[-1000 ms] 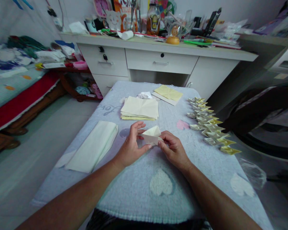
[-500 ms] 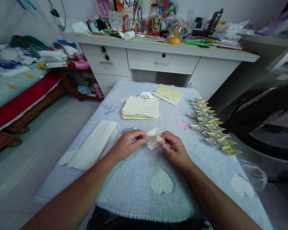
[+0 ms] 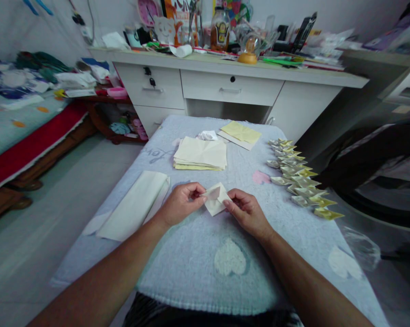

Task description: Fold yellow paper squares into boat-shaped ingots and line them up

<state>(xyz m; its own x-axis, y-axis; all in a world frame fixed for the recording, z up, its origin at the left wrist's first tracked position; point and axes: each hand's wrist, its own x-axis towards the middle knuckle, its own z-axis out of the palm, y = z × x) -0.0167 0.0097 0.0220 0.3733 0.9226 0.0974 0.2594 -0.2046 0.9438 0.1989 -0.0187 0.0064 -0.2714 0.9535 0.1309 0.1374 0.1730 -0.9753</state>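
A small cream piece of folded paper (image 3: 216, 200) is held between my two hands above the cloth-covered table (image 3: 191, 254). My left hand (image 3: 183, 203) pinches its left corner between thumb and fingers. At the right corner, my right hand (image 3: 247, 210) grips it the same way, thumb on top. The paper looks roughly diamond-shaped, with a flap and a shaded pocket in its middle. Beyond my hands lies a stack of creased cream and yellow paper sheets (image 3: 201, 153). Several folded paper boats (image 3: 297, 179) stand in rows along the table's right side.
Left of my hands lies a long folded white paper (image 3: 137, 204). Near the far edge are a crumpled white tissue (image 3: 207, 135) and yellow and white sheets (image 3: 242, 132). A white desk (image 3: 232, 88) crowded with items stands behind. A clear plastic bag (image 3: 360, 250) hangs at the right edge.
The folded paper has been flattened from a raised, opened-up shape into a diamond facing me. My hands have shifted only slightly and keep hold of both corners.
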